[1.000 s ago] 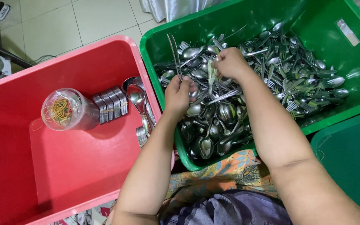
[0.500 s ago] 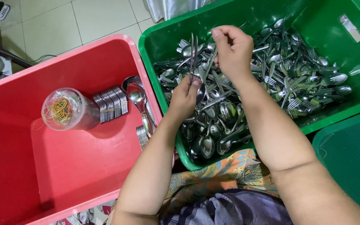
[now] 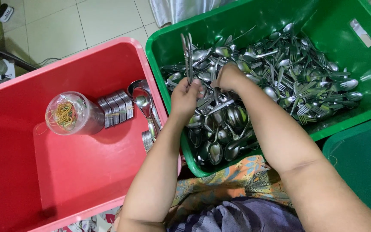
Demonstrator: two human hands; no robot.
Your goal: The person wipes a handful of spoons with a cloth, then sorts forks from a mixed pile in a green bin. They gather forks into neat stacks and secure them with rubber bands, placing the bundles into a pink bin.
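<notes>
2 hands: left hand (image 3: 185, 95) clenches cutlery bundle (image 3: 188, 56); right hand (image 3: 226, 76) fisted.

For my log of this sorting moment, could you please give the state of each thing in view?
Left hand: gripping upright cutlery.
Right hand: down in the pile.
Green bin: open, heaped with loose spoons and forks.
Red bin: open, mostly bare.
Jar: lying down, holding rubber bands.

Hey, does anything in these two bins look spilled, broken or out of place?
Nothing stands out. The cutlery lies jumbled inside the green bin; the left hand holds a few pieces upright. The red bin holds a jar of rubber bands on its side.
</notes>
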